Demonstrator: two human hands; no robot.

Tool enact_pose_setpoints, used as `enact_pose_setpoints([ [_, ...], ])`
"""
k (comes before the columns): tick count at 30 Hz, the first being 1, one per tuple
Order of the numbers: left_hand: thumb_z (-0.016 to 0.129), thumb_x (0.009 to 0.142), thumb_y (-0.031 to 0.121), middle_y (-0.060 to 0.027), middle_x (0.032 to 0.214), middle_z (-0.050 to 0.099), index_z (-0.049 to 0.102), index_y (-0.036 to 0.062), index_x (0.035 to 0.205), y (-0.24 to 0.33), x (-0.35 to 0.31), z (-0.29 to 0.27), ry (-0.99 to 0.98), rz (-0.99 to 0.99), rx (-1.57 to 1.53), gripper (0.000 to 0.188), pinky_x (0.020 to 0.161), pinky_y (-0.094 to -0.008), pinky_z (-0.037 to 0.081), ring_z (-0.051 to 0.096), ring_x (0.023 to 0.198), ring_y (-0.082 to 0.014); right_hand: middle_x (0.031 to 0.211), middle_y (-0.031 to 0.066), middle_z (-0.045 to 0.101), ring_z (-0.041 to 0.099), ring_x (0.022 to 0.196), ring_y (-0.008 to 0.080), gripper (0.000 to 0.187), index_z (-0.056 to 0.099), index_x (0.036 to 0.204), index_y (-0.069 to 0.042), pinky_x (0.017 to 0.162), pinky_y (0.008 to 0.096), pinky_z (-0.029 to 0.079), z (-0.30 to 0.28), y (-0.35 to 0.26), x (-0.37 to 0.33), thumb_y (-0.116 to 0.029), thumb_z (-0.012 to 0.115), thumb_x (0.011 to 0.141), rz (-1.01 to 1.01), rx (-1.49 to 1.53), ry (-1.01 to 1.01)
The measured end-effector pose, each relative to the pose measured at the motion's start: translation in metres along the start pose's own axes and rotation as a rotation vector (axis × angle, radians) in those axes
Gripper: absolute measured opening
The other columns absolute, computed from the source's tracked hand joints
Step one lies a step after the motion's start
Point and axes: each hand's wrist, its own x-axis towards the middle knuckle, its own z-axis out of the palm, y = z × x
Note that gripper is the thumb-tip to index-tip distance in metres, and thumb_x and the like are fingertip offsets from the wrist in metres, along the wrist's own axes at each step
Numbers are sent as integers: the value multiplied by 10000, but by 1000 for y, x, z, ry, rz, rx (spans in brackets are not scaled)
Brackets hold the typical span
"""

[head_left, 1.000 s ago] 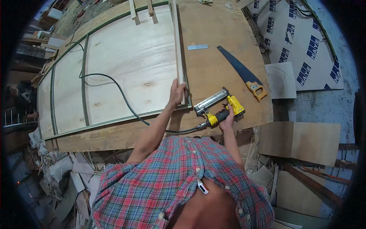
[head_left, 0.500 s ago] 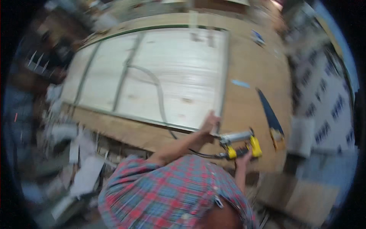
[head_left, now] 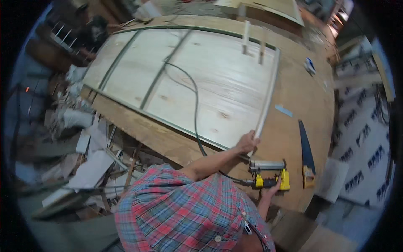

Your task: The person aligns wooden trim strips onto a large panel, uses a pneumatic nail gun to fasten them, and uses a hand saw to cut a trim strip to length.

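My left hand [head_left: 247, 142] closes around the near end of a narrow pale strip [head_left: 268, 96], at the near right corner of a large framed panel [head_left: 214, 88]. The strip runs along the panel's right edge. Just right of that corner, my right hand [head_left: 272, 191] grips the handle of a yellow, black and silver nail gun [head_left: 268, 166], which lies level with its silver magazine on the far side. A dark air hose [head_left: 196, 113] crosses the panel and passes beneath my left forearm to the nail gun.
A handsaw [head_left: 306, 147] with a wooden handle lies right of the nail gun. Beyond it are a light blue strip [head_left: 284, 110] and a blue-white object [head_left: 310, 66]. Two wooden sticks [head_left: 246, 38] rest across the panel's far edge. Scrap boards [head_left: 90, 170] clutter the left floor; a person [head_left: 92, 33] stands far left.
My view has turned, so the panel and tools appear farther right and tilted. Both hands keep their holds on the pale strip and the nail gun.
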Motion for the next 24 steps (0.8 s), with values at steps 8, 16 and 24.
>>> enact_pose_setpoints([
  [8,528,918,387,-331,905,624,545,-52,1003,-5,12,2,56,145,443,448,781,-530,460,590,905,-500,765,65,635,608,698,204,328,623,935,-87,673,379,521,0,-8,0,-413,588,919,60,10,31],
  [16,479,949,412,-309,887,644,545,-46,979,8,17,-3,-51,45,462,464,749,-521,466,618,852,-489,845,110,664,669,793,243,433,587,1087,-54,731,382,543,6,-18,-16,-457,588,929,47,-199,50],
  [24,447,968,449,-313,885,642,547,-51,943,4,25,-2,-49,24,446,510,761,-505,466,623,875,-475,845,225,679,670,768,376,403,678,954,-2,697,421,522,36,-56,-95,-395,656,865,-95,-1844,20],
])
